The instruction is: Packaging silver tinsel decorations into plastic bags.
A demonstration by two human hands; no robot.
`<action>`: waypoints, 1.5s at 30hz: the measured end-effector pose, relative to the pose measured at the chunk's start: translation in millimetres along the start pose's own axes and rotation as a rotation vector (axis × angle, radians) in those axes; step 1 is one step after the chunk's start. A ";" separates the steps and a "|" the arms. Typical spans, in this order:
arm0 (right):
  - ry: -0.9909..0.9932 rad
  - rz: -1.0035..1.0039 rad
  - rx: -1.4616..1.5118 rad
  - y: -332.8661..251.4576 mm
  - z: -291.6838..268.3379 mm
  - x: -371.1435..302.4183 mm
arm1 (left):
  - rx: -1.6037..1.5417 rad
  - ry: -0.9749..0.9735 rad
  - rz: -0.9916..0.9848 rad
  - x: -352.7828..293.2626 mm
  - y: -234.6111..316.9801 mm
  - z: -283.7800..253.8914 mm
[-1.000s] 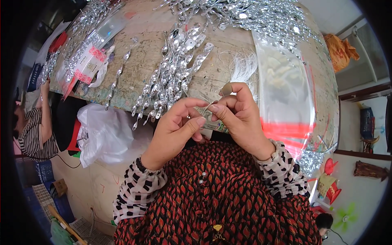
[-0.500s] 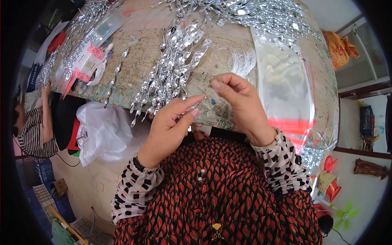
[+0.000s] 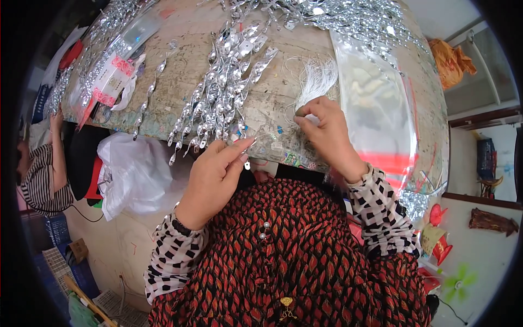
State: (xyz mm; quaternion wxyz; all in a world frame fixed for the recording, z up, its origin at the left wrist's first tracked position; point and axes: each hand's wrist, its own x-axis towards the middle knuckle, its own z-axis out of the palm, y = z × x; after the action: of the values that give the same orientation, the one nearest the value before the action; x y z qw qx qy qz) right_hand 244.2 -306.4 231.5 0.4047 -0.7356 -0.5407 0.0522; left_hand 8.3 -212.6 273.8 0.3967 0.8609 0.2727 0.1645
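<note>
My left hand [image 3: 215, 174] is closed at the table's front edge, thumb and forefinger pinching a small shiny silver twisted strip [image 3: 248, 164]; most of it is hidden by the fingers. My right hand [image 3: 329, 128] is to the right, its fingertips pinched together at the lower end of a bundle of white threads [image 3: 320, 79]. Whether one thread or several lie in that pinch is too small to tell. Beyond my left hand, a pile of silver twisted strips [image 3: 223, 90] lies on the worn table [image 3: 180, 60], some ends hanging over its edge.
Clear plastic bags [image 3: 376, 103] with red edges lie right of the threads. More silver strips [image 3: 348, 22] cover the far side. At left are a single strip [image 3: 150, 98], a pink-and-white packet [image 3: 111, 82], a white plastic bag [image 3: 133, 174] and another person's arm [image 3: 57, 147].
My right hand has moved slightly right, onto the lower end of the white threads. My left hand has shifted left and down, still pinching the strip, and the hands are farther apart.
</note>
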 end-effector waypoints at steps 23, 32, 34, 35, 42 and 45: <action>-0.240 -0.367 -0.201 -11.6 49.0 33.4 | 0.158 -0.030 -0.017 -16.5 3.1 3.8; -0.426 -0.468 -0.375 -13.3 57.0 39.9 | 0.169 0.017 -0.018 -18.3 1.7 0.5; -0.340 -0.489 -0.320 -11.1 53.2 38.4 | 0.150 0.028 -0.018 -19.8 2.1 -2.1; -0.253 -0.505 -0.267 -10.1 49.2 38.2 | 0.151 0.032 -0.017 -20.1 2.0 -4.4; -0.362 0.042 0.440 -46.0 -8.6 39.5 | -0.415 -0.063 -0.180 -33.6 -16.4 -24.8; -0.422 0.058 0.495 -63.3 -24.3 41.3 | -0.774 -0.116 -0.357 -38.6 -15.5 -35.1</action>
State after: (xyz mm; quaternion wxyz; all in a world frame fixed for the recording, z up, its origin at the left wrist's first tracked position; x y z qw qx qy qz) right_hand 225.9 -279.4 303.9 0.4486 -0.6030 -0.5623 0.3450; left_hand -45.2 -206.6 281.4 0.7272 0.5959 0.3128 0.1349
